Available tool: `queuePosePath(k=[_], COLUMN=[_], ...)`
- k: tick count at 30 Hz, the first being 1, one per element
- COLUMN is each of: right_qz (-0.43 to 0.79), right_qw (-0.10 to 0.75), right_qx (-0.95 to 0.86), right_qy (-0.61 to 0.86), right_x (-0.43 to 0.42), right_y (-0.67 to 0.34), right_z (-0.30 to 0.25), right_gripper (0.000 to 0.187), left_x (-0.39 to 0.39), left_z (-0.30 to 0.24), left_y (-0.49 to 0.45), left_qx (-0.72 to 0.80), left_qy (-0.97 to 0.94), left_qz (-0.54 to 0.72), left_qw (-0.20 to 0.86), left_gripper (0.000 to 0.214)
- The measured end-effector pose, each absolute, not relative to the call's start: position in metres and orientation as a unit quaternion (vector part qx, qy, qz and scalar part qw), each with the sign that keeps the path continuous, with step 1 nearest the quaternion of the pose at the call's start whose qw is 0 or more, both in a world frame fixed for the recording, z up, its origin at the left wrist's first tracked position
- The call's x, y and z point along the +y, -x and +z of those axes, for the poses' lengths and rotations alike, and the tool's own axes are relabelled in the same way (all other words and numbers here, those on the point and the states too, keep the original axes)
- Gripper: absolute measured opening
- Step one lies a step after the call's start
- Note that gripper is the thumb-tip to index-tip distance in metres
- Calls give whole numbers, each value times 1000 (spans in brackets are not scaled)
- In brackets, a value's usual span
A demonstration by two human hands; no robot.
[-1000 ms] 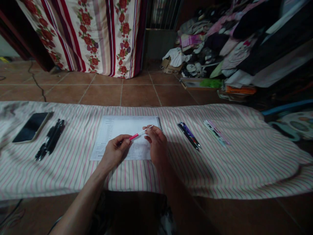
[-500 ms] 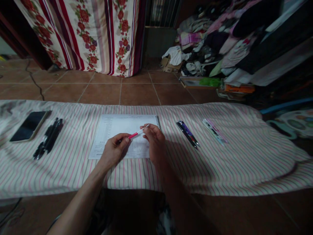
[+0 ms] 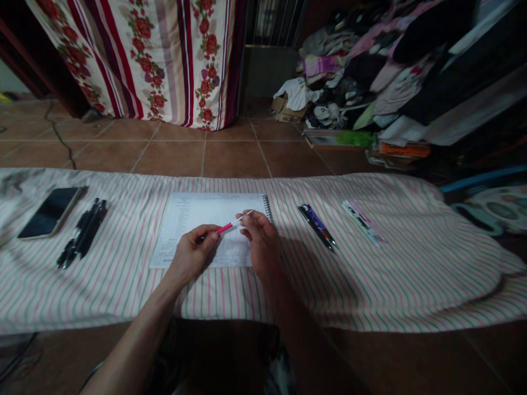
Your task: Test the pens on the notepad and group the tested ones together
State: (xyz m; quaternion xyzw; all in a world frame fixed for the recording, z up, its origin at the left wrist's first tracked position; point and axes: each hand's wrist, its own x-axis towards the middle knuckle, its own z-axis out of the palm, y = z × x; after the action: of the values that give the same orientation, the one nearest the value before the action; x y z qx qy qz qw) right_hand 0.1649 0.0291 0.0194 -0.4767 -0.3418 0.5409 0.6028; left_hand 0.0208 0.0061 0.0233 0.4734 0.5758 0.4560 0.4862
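A slim pen (image 3: 225, 227), pink along its barrel and white toward the right, is held slantwise above an open spiral notebook (image 3: 206, 206). My left hand (image 3: 193, 249) pinches its pink end between thumb and fingers. At the white end, the fingertips of my right hand (image 3: 261, 238) are closed on it, and a pale tip sticks out above them. Under both hands the notebook lies flat, with printed lines at its left side, faint marks near its lower middle and its wire coil on the right.
On the striped cloth (image 3: 391, 285), a phone (image 3: 50, 213) and a bundle of black pens (image 3: 84, 230) lie to the left. To the right are dark pens (image 3: 317, 226) and pastel pens (image 3: 363, 220). Beyond the tiled floor stand a floral curtain (image 3: 173, 60) and heaped clothes (image 3: 349, 71).
Both hands keep the same hold on the pen and have hardly moved. The whole view has shifted very slightly.
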Motion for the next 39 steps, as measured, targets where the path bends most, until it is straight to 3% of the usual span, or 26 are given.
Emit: queuePosePath(k=[28,39], right_qz=[525,526], right_qw=[607,683], right_qx=[-348,-211], right_qy=[485,460], right_x=[29,35], right_y=[-165,-170], right_z=[20,22], right_gripper=[21,32], left_x=[9,5], left_z=[17,20], left_y=[-12,-8], left_qx=[579,592], left_qy=[-485,-482], left_qz=[452,443], left_qw=[474,470], left_gripper=[28,30])
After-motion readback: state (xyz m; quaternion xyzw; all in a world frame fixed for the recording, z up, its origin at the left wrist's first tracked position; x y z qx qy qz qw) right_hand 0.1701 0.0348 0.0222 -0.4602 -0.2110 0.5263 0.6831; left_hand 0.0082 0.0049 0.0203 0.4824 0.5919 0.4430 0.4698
